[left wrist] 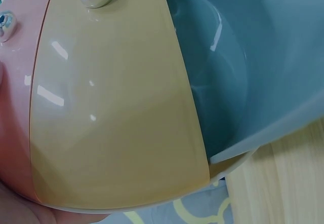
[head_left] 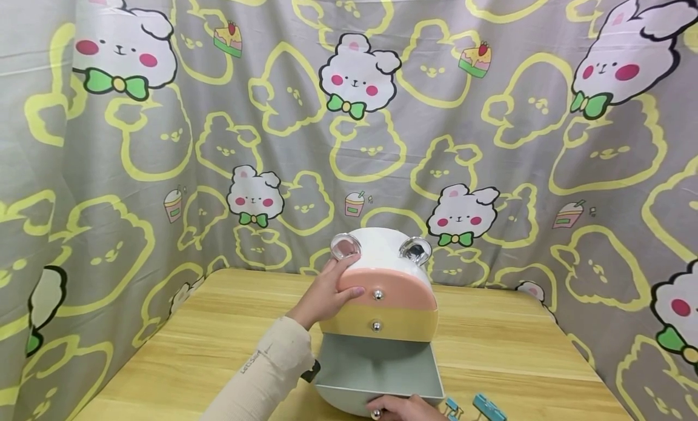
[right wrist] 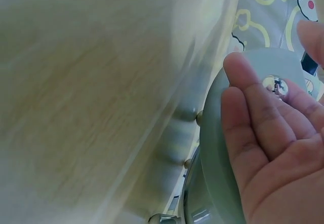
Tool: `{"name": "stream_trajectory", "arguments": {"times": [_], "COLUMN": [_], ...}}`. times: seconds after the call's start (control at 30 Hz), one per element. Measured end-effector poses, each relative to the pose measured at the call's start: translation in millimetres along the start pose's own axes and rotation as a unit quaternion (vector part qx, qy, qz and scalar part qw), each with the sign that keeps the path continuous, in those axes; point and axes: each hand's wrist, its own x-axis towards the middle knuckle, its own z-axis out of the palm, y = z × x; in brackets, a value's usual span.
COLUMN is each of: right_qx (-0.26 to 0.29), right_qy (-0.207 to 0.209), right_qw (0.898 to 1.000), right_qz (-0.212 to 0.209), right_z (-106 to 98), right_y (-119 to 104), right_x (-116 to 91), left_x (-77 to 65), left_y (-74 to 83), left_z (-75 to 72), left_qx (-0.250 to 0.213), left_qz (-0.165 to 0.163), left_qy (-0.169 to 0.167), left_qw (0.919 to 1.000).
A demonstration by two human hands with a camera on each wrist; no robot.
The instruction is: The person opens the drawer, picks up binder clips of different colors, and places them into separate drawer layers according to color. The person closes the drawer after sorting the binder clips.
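Observation:
A small desktop drawer cabinet [head_left: 382,245] with a white top and silvery ears stands before me. Its pink drawer [head_left: 403,291] and yellow drawer [head_left: 403,324] are closed; the grey-green bottom drawer [head_left: 354,360] is pulled out, its visible interior bare. My left hand [head_left: 329,291] grips the cabinet's upper left side, thumb on the pink front and fingers below the left ear. At the bottom drawer's front, my right hand [right wrist: 273,138] has its extended fingers against the face around the silver knob [right wrist: 275,85]. The right thumb stands apart from the knob.
Teal binder clips [head_left: 489,407] lie on the wooden table [head_left: 218,342] to the right of the drawer, close to my right hand. A patterned curtain [head_left: 305,136] hangs behind the table and along its sides.

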Motion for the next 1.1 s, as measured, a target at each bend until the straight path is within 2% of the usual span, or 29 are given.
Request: {"name": "stream_trajectory", "arguments": {"times": [0.03,0.2,0.27,0.43,0.53,0.7,0.83,0.9,1.0,1.07,1.1], "right_qx": [0.0,0.091,0.095,0.026,0.035,0.095,0.1,0.139,0.217,0.243,0.23], "right_qy": [0.0,-0.001,-0.005,-0.019,-0.021,-0.021,-0.022,-0.018,-0.009,-0.004,-0.005], "right_qw": [1.0,0.996,0.995,0.998,0.998,0.995,0.995,0.99,0.976,0.97,0.973], "right_qz": [-0.005,-0.017,-0.027,-0.046,-0.04,-0.026,-0.005,0.01,0.026,0.025,0.017], "right_z": [0.4,2.1,2.1,1.2,1.1,0.3,-0.9,-0.4,0.9,1.5,1.6], "right_y": [0.4,2.8,3.3,2.8,1.3,-0.2,-0.1,0.4,0.8,0.5,0.5], "right_x": [0.0,1.5,1.7,-0.2,-0.5,-1.3,-3.1,-3.5,-3.8,-4.4,-4.8], "left_x": [-0.2,-0.9,-0.8,-0.4,-0.6,-0.7,-0.7,-0.5,-0.6,-0.6,-0.8], "left_y": [0.0,0.5,0.1,-0.4,0.2,0.4,0.2,0.1,0.3,0.4,0.5], "left_z": [-0.1,-0.4,-0.2,0.1,0.0,0.1,0.2,0.2,0.1,0.0,0.0], "left_qx": [0.0,-0.004,-0.004,-0.003,-0.002,-0.003,-0.002,-0.002,-0.003,-0.002,-0.001], "left_qz": [0.0,-0.002,-0.001,-0.001,-0.001,-0.001,-0.002,-0.002,-0.001,0.0,-0.001], "left_qy": [0.0,0.0,0.001,0.005,0.004,0.002,0.003,0.003,0.002,0.002,0.002], "left_qw": [1.0,1.0,1.0,1.0,1.0,1.0,1.0,1.0,1.0,1.0,1.0]}}
